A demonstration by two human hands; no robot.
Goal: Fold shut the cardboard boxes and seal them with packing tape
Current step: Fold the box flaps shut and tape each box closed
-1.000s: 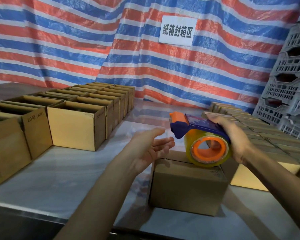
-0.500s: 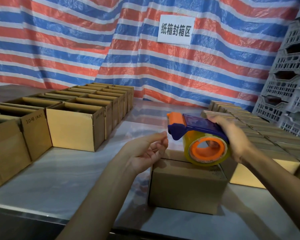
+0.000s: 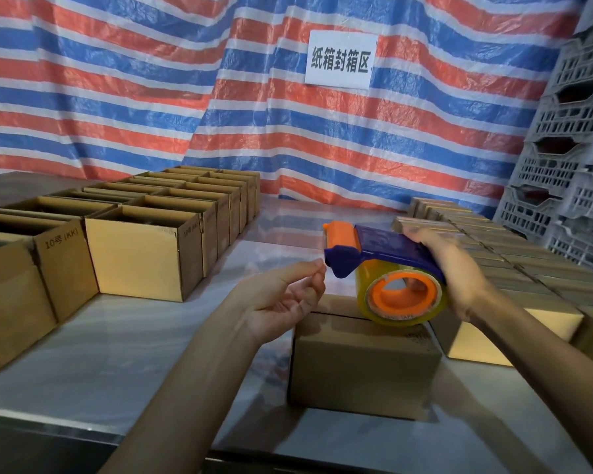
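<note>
**One box folded, its tape not yet laid**

The person's right hand (image 3: 459,268) grips the tape dispenser (image 3: 384,248) from behind, fingers wrapped over its blue body. The roll of packing tape (image 3: 363,295) hangs just above the closed box (image 3: 363,357).

The left hand (image 3: 281,295) is palm-up, thumb and forefinger tips pressed together right at the dispenser's nose. Whether a clear tape end sits between them cannot be told.

The closed box lies directly under both sets of fingers. Its flaps are down, and no strip shows on what is visible of its top, so sealing looks about to begin.

Beyond the right fingers, rows of shut boxes (image 3: 534,278) appear finished. Well out past the left fingers, many open boxes (image 3: 141,254) wait on the table (image 3: 134,336), so most of the work seems to lie ahead.
</note>
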